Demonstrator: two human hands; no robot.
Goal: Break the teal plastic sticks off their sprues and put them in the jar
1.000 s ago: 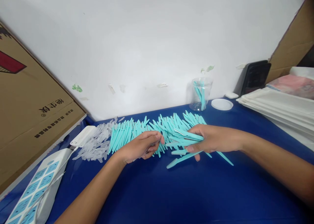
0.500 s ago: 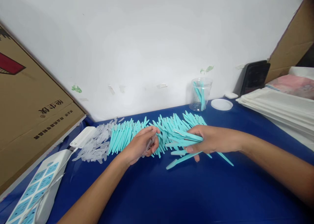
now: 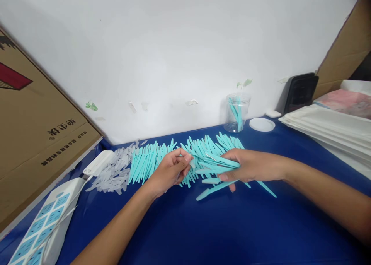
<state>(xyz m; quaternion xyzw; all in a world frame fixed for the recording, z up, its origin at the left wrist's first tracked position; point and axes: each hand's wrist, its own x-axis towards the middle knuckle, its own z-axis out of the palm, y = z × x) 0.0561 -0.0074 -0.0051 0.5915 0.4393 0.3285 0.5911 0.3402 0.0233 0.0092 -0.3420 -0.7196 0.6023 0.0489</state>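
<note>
My right hand (image 3: 251, 165) is closed round a fanned bunch of teal eyebrow razors (image 3: 218, 168), their blade ends toward the left. To its left, my left hand (image 3: 171, 170) is closed, with a clear plastic blade cap (image 3: 192, 163) pinched at thumb and forefinger. Its curled fingers partly hide whatever else is in the palm. Behind both hands, a row of teal eyebrow razors (image 3: 146, 160) lies along the wall side of the table. Left of that row is a heap of loose clear caps (image 3: 114, 176).
A clear jar (image 3: 236, 123) with several teal razors stands by the wall, its white lid (image 3: 262, 124) alongside. At left are a power strip (image 3: 48, 222), a white adapter (image 3: 98, 161) and a cardboard box (image 3: 37, 114). White trays (image 3: 327, 122) are stacked at right.
The left hand's thumb and forefinger have moved slightly right and come together, bringing a clear cap out at the fingertips near the razors. The right hand has stayed nearly still.
</note>
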